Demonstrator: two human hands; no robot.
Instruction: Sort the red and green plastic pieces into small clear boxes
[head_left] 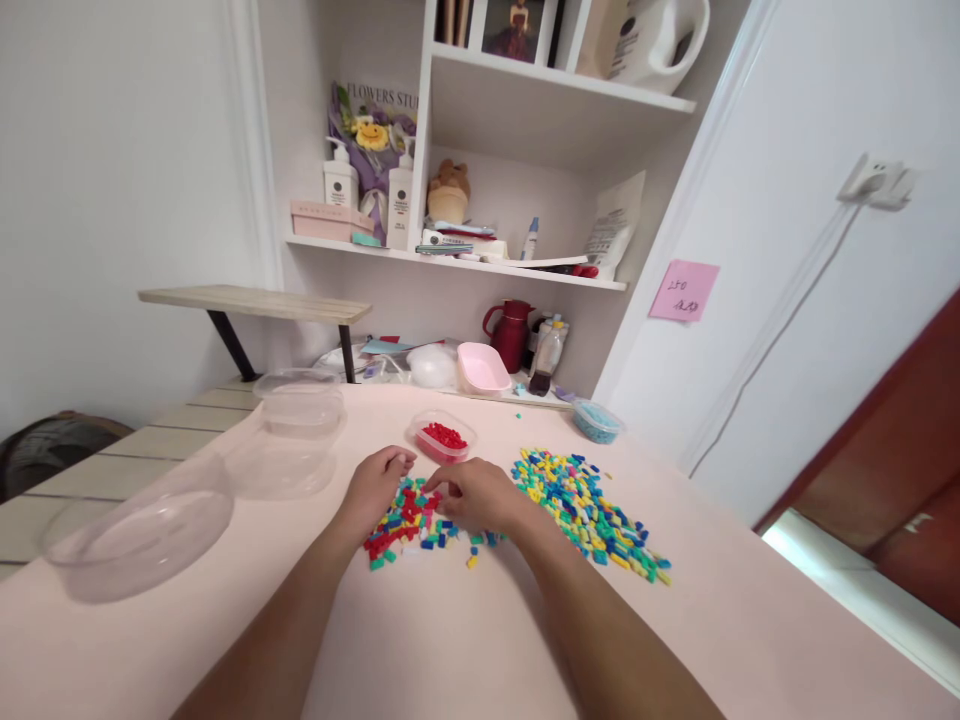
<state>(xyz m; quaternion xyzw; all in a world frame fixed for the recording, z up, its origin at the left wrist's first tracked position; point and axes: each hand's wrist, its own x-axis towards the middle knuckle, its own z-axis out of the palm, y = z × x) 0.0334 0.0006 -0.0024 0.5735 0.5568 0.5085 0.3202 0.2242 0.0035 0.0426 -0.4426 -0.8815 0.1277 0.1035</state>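
My left hand (375,490) rests at the left edge of a small pile of mixed toy bricks (409,515), its fingers curled in. Whatever it may hold is hidden. Over the right side of the same pile, my right hand (476,495) reaches down with its fingers apart, the index finger at the red bricks. Many red bricks lie on top and along the left of this pile. Just beyond both hands, a clear plastic container (466,450) holds red bricks (445,436). A larger pile of yellow, blue, green and white bricks (585,505) spreads to the right of my right hand.
A clear tub with light-blue pieces (598,425) stands at the table's far right. Clear empty containers (150,530) sit on the left. Behind the table are a pink tray (484,370), a red jug (512,335), a bottle (547,360) and shelves (525,272).
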